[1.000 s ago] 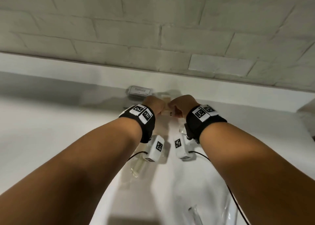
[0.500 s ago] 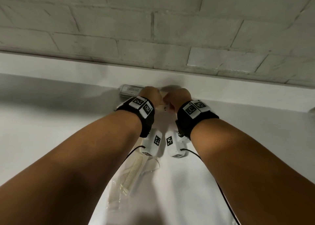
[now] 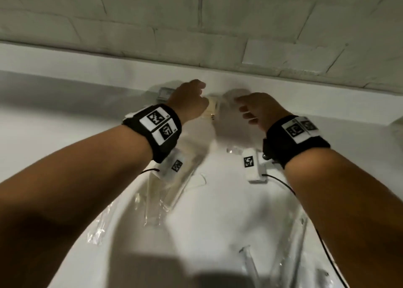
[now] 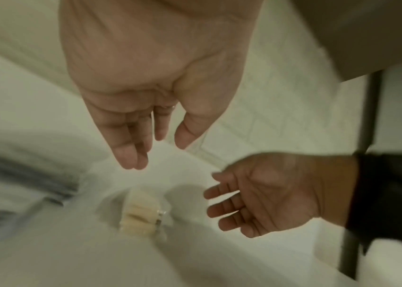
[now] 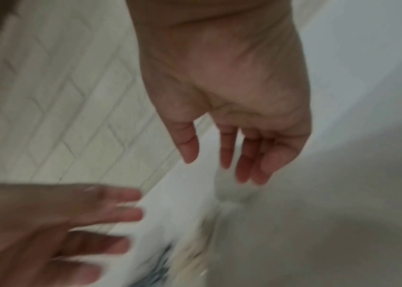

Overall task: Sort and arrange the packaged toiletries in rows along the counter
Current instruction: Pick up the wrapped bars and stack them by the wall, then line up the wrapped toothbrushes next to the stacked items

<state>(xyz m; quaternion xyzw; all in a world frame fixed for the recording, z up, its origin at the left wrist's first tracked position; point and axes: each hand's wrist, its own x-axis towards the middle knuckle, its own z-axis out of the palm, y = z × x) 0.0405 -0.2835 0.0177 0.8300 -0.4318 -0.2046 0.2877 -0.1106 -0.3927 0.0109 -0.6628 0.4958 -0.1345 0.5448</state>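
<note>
A small cream packet (image 3: 212, 110) in clear wrap lies on the white counter (image 3: 65, 117) close to the back ledge, seen blurred in the left wrist view as the cream packet (image 4: 142, 215). My left hand (image 3: 192, 98) hovers just left of it, fingers straight and holding nothing, as the left hand (image 4: 158, 153) shows from the wrist. My right hand (image 3: 246, 111) hangs to the packet's right, apart from it, fingers spread and relaxed; the right wrist view shows this right hand (image 5: 219, 165) holding nothing. A grey-labelled packet (image 3: 163, 92) lies partly hidden behind the left hand.
Clear-wrapped comb packets (image 3: 174, 189) lie under my left forearm, and more clear packages (image 3: 290, 255) lie near the front right. A grey tiled wall (image 3: 196, 26) rises right behind the ledge. The counter's left side (image 3: 54, 135) is bare white surface.
Both hands were together, pinching the cream packet at the back. They have let go of it and drawn apart, the right hand moving right.
</note>
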